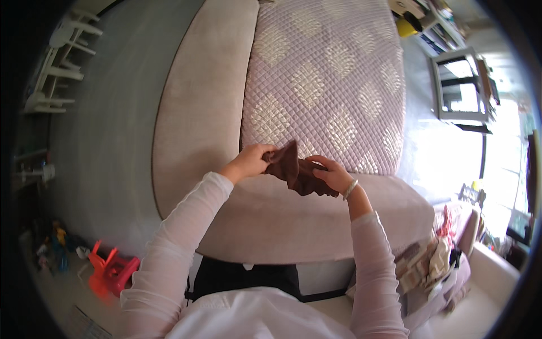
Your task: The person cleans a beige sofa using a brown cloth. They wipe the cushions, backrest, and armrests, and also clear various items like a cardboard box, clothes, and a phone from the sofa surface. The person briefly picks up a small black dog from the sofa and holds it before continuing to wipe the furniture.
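Observation:
A piece of dark brown cloth is stretched between my two hands, with a peaked fold near its middle. My left hand grips its left end, the fingertips partly hidden by the fabric. At the right end, my right hand holds the cloth between thumb and fingers, a light bracelet on the wrist. Both hands are over the near edge of a sofa's quilted, leaf-patterned seat cover and its smooth beige-pink padded edge.
White chairs stand at the far left, red plastic stools at the lower left. A heap of clothes and cloths lies on a seat at the lower right. A white-framed table is at the upper right.

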{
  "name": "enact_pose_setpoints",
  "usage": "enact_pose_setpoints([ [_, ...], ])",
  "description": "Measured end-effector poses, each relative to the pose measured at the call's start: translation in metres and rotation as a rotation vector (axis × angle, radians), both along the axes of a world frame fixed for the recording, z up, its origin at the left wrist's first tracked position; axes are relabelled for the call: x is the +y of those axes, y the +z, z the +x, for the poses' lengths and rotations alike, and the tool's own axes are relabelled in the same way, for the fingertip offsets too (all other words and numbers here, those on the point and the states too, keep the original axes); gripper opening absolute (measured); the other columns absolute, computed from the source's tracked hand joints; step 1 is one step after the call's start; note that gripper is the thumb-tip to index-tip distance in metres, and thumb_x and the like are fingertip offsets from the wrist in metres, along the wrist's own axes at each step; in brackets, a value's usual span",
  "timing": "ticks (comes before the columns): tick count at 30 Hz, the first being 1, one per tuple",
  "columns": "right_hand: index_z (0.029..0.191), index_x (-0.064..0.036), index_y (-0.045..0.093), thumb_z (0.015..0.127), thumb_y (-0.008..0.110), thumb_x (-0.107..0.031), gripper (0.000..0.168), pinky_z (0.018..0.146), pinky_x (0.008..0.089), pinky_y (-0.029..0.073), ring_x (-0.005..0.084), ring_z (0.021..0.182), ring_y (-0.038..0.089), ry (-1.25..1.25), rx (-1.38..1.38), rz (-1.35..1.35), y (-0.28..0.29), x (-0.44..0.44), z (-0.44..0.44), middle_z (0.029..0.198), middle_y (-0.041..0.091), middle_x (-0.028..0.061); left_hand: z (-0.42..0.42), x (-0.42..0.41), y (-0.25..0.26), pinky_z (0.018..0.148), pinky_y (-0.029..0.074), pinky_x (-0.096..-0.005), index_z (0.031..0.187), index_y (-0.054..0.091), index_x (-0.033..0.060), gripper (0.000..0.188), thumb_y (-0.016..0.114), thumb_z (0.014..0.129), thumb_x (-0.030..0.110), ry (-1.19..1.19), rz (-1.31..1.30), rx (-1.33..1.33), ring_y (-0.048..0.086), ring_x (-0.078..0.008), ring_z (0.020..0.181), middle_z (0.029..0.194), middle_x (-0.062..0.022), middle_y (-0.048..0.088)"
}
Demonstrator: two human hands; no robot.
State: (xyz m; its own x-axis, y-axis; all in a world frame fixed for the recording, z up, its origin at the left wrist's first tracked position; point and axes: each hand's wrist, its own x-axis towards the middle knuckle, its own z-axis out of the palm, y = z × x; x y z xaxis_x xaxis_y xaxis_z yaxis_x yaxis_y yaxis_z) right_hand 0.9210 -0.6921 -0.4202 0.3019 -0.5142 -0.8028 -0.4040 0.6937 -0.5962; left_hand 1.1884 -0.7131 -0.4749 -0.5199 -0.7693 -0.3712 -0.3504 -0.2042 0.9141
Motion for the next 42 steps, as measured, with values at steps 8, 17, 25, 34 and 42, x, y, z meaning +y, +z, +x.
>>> enact_pose_setpoints([
  [8, 0.125, -0.024, 0.057, 0.09, 0.054, -0.031, 0.035, 0.09, 0.0439, 0.042, 0.0256, 0.108, 0.055, 0.672, 0.551, -0.426, -0.219, 0.001, -0.048, 0.116, 0.06, 0.0078, -0.041, 0.033, -0.143, 0.076, 0.052, -0.0442, 0.131, 0.047, 0.0183, 0.053, 0.057, 0.081, 0.001, -0.178, -0.149, -0.972, 0.057, -0.0325, 0.104, 0.118, -0.0119, 0.055],
  [17, 0.117, -0.013, 0.057, 0.09, 0.056, -0.04, 0.039, 0.093, 0.0474, 0.041, 0.0274, 0.111, 0.055, 1.015, 0.425, -0.626, -0.237, 0.016, -0.016, 0.115, 0.059, 0.0076, -0.04, 0.046, -0.174, 0.088, 0.05, -0.0429, 0.12, 0.061, 0.0183, 0.047, 0.069, 0.079, 0.039, -0.469, -0.392, -0.714, 0.046, -0.0311, 0.12, 0.138, -0.0099, 0.04],
  [25, 0.104, -0.008, 0.06, 0.09, 0.054, -0.035, 0.03, 0.084, 0.0457, 0.047, 0.0374, 0.095, 0.061, 0.85, 0.107, -0.282, -0.197, 0.017, -0.007, 0.097, 0.066, 0.0189, -0.032, 0.036, -0.151, 0.084, 0.047, -0.0444, 0.106, 0.064, 0.009, 0.028, 0.064, 0.085, 0.028, -0.553, 0.011, -0.638, 0.058, -0.0355, 0.1, 0.11, -0.0137, 0.06],
  [34, 0.098, -0.007, 0.06, 0.088, 0.056, -0.023, 0.02, 0.067, 0.0428, 0.051, 0.0324, 0.075, 0.064, 0.867, 0.105, -0.687, -0.002, 0.065, -0.011, 0.082, 0.064, 0.0117, -0.005, 0.086, 0.051, 0.074, 0.049, -0.0401, 0.101, 0.063, 0.0092, 0.026, 0.07, 0.078, 0.02, -0.393, -0.185, -0.349, 0.061, -0.0321, 0.088, 0.095, -0.0108, 0.059],
  [42, 0.105, -0.007, 0.058, 0.073, 0.061, -0.012, 0.033, 0.055, 0.035, 0.046, 0.0217, 0.063, 0.057, 0.549, 0.42, -1.179, 0.04, 0.177, 0.019, 0.074, 0.056, 0.0033, 0.003, 0.209, 0.093, 0.058, 0.047, -0.0348, 0.09, 0.062, 0.014, 0.024, 0.071, 0.068, 0.01, -0.061, -0.796, -0.542, 0.056, -0.0224, 0.074, 0.092, -0.0064, 0.048],
])
